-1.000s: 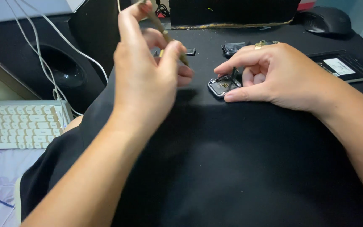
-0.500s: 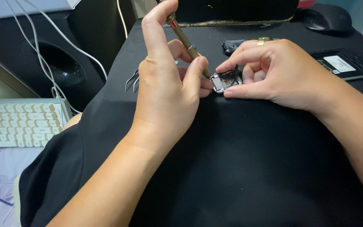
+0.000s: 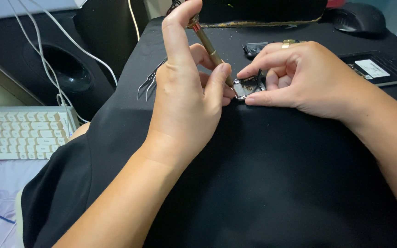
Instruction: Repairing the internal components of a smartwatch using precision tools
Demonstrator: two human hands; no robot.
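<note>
The left hand (image 3: pixel 187 96) holds a slim brass-coloured screwdriver (image 3: pixel 210 48), tilted, with the forefinger capping its upper end and the thumb and other fingers pressed together around the lower shaft. The tip meets a small open electronic part (image 3: pixel 248 86), a metal-edged frame with dark circuitry showing inside. That part lies on the black cloth (image 3: pixel 263 183) covering the bench, between the two hands and near the cloth's far half. The right hand (image 3: pixel 306 78) has its grip pinching the part: forefinger on the far edge, thumb along the near edge, the remaining fingers curled behind. A ring (image 3: pixel 289 43) shows on one finger.

Handling judgement: the part looks light, stiff and fragile, with exposed components, and would slide readily on the cloth if not pinned. Hold is best taken on the metal rim, as now, never on the circuitry. The screwdriver is thin and smooth, and appears prone to slipping off a small screw head under side load.

Surroundings: a pair of tweezers (image 3: pixel 150 82) lies on the cloth just left of the left hand. A flat dark device (image 3: pixel 377 69) rests beyond the right hand, and a black mouse (image 3: pixel 357 18) further back. A white keyboard (image 3: pixel 21 133) and a dark speaker (image 3: pixel 60 69) with white cables (image 3: pixel 51 59) stand to the left, off the cloth.
</note>
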